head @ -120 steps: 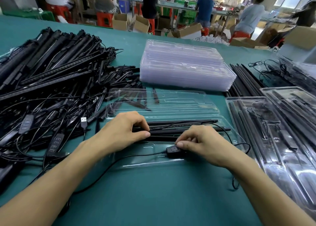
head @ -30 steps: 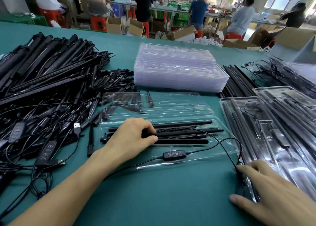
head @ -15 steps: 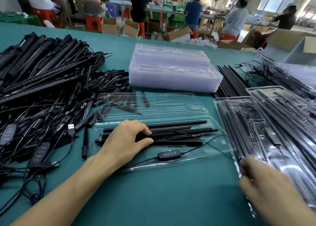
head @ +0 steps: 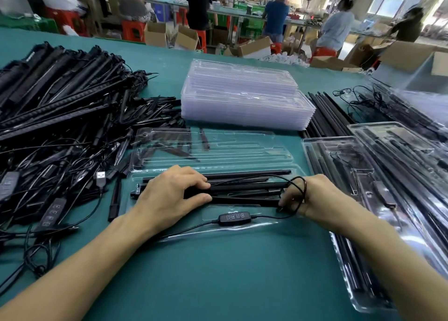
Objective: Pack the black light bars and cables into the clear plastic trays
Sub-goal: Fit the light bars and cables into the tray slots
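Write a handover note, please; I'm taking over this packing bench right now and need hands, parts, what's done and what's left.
Left hand grips the light bars lying in the front tray.
Right hand holds a looped cable at the bars' right end.
The cable's controller lies in the tray's near section.
Done: bars in this tray; filled trays sit to the right.
Left: tuck the cable in, then pack the loose pile on the left, using the stack of empty trays.

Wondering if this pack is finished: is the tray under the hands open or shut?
Open: the tray lid lies flat beyond the light bars, which sit uncovered under the left hand.
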